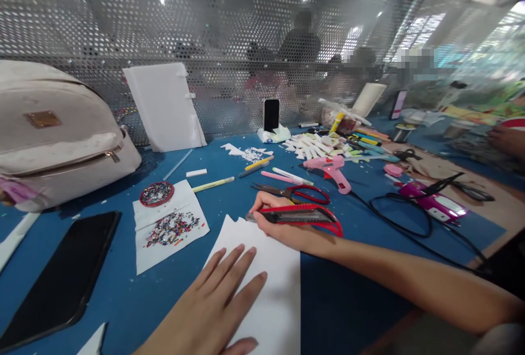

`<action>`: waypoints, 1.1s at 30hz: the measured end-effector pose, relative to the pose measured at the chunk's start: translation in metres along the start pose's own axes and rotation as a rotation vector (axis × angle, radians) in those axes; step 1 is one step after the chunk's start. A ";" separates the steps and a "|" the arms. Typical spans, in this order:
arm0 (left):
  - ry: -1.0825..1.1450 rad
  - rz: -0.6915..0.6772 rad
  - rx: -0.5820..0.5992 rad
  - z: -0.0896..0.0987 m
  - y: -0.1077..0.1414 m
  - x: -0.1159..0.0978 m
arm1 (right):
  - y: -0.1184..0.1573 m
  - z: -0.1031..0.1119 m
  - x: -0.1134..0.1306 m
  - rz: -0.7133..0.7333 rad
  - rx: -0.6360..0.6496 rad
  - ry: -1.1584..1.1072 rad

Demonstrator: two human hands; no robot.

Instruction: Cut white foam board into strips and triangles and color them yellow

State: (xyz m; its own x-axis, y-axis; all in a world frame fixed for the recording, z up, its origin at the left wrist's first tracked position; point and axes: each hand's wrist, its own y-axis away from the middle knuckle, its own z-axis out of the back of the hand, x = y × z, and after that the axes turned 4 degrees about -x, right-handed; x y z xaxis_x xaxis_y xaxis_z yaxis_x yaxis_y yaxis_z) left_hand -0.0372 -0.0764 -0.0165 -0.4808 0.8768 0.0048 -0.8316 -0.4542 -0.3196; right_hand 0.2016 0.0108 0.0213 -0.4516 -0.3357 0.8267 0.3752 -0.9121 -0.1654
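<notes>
My left hand lies flat with fingers spread on a white sheet of paper. The sheet's far edge is jagged, with pieces cut out of it. In my right hand is a red and black box cutter, its blade pointing left over the far end of the sheet. Just behind that hand lie red-handled scissors. To the left, a paper piece carries a heap of small colourful beads and a round red-rimmed dish of glitter-like bits.
A white backpack and a black tablet occupy the left side. A pink glue gun with a black cord lies to the right, near a purple device. Paper scraps, pens and an upright phone stand farther back before a perforated metal screen.
</notes>
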 end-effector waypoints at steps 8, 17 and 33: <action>0.033 0.035 0.048 0.010 -0.002 -0.005 | -0.010 -0.006 0.002 0.009 -0.040 -0.045; 0.092 0.053 0.033 0.013 -0.002 -0.004 | -0.017 -0.012 0.005 0.175 -0.050 0.029; 0.118 0.070 0.072 0.011 -0.003 -0.005 | -0.015 -0.010 0.015 0.101 0.032 0.022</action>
State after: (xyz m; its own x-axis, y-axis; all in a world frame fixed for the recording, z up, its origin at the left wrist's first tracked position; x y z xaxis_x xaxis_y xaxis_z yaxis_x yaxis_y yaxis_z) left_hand -0.0354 -0.0808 -0.0051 -0.5061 0.8529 -0.1282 -0.8168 -0.5217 -0.2463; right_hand 0.1810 0.0166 0.0308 -0.4278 -0.4312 0.7943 0.4451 -0.8654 -0.2301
